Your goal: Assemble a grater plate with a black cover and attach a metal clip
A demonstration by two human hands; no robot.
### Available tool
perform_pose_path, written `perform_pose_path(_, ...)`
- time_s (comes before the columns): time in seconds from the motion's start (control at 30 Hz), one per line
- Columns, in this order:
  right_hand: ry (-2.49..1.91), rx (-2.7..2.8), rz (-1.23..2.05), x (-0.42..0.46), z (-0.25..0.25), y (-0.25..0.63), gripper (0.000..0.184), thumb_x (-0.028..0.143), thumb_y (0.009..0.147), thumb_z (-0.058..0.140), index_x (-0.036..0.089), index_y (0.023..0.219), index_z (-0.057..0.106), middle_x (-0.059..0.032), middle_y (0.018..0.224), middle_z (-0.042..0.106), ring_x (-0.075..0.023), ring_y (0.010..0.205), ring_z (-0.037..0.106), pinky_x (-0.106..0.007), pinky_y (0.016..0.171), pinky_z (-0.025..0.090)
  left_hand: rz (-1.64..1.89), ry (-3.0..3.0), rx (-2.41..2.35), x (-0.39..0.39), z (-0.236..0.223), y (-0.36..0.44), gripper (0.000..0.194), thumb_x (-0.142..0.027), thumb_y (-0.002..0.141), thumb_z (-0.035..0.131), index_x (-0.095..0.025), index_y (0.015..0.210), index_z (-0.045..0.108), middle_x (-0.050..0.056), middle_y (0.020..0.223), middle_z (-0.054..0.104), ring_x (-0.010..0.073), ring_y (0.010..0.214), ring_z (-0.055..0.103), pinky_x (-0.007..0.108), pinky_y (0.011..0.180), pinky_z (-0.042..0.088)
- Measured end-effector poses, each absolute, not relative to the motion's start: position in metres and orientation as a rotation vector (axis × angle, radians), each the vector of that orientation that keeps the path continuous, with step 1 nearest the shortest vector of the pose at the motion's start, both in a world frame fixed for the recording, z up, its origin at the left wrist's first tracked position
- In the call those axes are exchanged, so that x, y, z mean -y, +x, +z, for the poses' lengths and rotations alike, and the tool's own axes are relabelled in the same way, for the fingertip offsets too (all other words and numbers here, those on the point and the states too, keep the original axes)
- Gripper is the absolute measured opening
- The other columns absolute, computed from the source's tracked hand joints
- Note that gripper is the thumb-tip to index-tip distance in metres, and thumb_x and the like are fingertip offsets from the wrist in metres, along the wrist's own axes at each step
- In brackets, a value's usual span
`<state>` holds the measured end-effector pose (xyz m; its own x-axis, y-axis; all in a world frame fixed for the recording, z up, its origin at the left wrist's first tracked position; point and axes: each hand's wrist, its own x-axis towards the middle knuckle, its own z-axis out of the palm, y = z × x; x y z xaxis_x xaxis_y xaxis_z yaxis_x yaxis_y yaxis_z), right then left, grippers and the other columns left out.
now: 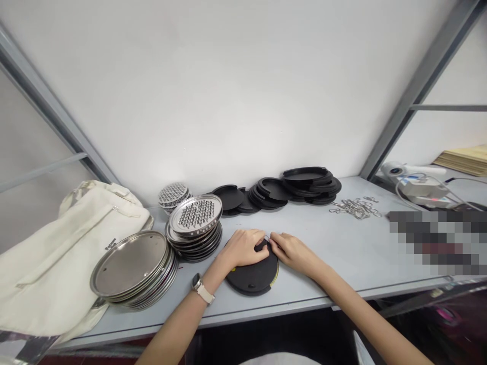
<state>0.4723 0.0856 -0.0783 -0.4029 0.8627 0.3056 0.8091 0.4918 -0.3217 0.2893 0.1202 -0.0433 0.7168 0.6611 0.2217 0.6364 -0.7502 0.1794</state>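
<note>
A black round disc (254,276) lies flat on the grey table (342,253) near its front edge. My left hand (244,247) rests on the disc's far rim with its fingers curled and pressed onto it; a watch is on that wrist. My right hand (292,251) meets it from the right, fingertips pinched at the same spot on the rim. A small metal piece seems to sit between the two hands, too small to name.
Stacks of steel plates (131,266) and perforated steel discs (196,218) stand at the left. More black discs (292,185) lie piled at the back. Loose metal rings (355,207) lie to the right. A cream cloth bag (57,253) fills the far left.
</note>
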Motion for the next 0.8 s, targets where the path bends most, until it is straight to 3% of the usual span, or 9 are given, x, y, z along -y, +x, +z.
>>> perform_pose_path(0.5, -1.418, 2.297, 0.164, -0.0856, -0.0785, 0.4734, 0.016, 0.017, 0.088, 0.042, 0.021, 0.073, 0.043, 0.0031, 0.058, 0.043, -0.0132, 0.050, 0.041, -0.024, 0.052, 0.029, 0.440, 2.828, -1.035, -0.1205, -0.0445, 0.2887, 0.011, -0.028, 0.078, 0.053, -0.020, 0.071, 0.049, -0.002, 0.068, 0.056, 0.0131, 0.060, 0.048, 0.027, 0.055, 0.025)
perform_pose_path(0.8, -1.369, 2.313, 0.205, -0.0847, -0.0753, 0.4717, 0.019, 0.022, 0.095, 0.033, 0.021, 0.080, 0.045, 0.0007, 0.063, 0.049, -0.0147, 0.055, 0.047, -0.025, 0.056, 0.033, 0.464, 2.860, -1.000, -0.1223, -0.0476, 0.2878, 0.013, -0.028, 0.078, 0.051, -0.020, 0.070, 0.046, -0.002, 0.068, 0.054, 0.0122, 0.058, 0.046, 0.029, 0.054, 0.024)
